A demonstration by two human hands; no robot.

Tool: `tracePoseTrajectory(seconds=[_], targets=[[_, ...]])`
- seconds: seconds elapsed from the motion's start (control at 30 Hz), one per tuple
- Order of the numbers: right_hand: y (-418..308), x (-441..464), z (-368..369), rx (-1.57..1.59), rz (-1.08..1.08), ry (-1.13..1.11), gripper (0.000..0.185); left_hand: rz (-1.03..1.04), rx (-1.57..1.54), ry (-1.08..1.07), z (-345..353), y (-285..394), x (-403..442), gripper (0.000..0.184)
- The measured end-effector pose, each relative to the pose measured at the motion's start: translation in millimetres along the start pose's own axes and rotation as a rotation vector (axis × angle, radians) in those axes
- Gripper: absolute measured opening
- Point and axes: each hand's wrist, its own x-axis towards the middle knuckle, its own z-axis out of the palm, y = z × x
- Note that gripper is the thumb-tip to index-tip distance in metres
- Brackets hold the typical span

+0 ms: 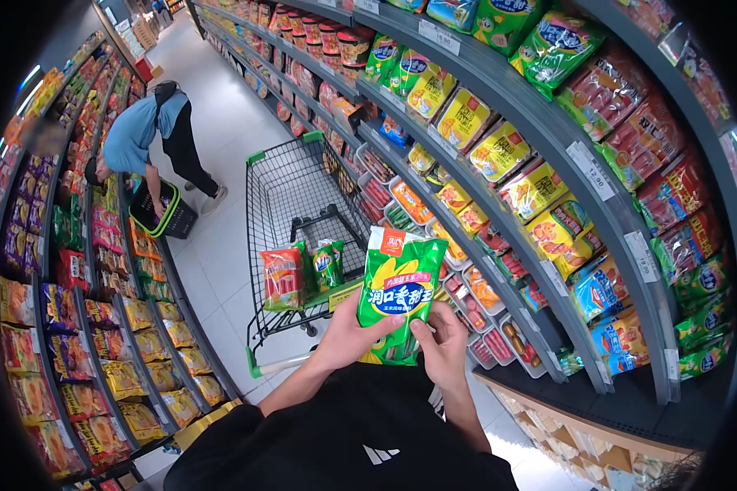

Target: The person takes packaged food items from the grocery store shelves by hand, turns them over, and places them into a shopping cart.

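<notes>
Both my hands hold a green food packet [401, 278] upright in front of my chest. My left hand [354, 334] grips its lower left side, thumb across the front. On the lower right side, my right hand [440, 337] pinches the packet with the thumb on its face. Behind the packet stands a wire shopping cart [291, 184] with green corners. An orange-red packet [283, 278] and green packets [327, 265] are in the cart's near part. The packet's lower edge is partly hidden by my hands.
Shelves of packaged food [499, 151] curve along the right, with price tags on their edges. More stocked shelves [82, 327] run along the left. A person in a blue shirt [143, 131] bends over a black basket [176, 217] in the aisle [221, 123].
</notes>
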Motion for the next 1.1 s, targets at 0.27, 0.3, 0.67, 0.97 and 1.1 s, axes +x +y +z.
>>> tracePoseTrajectory(seconds=[0.27, 0.3, 0.67, 0.97, 1.1], targets=[[-7, 2, 1, -0.006, -0.027, 0.005, 0.027, 0.066, -0.057, -0.047, -1, 3, -1, 0.041], [-7, 1, 1, -0.008, -0.015, 0.007, 0.027, 0.063, -0.061, -0.047, -1, 3, -1, 0.041], [-19, -8, 15, -0.052, -0.043, 0.085, 0.049, 0.013, 0.015, 0.006, -4, -2, -2, 0.039], [-10, -23, 15, -0.281, -0.199, 0.058, 0.069, 0.019, 0.358, 0.081, 13, 5, -10, 0.039], [27, -28, -5, 0.007, -0.157, 0.024, 0.061, 0.4, 0.497, -0.069, 17, 7, -11, 0.035]])
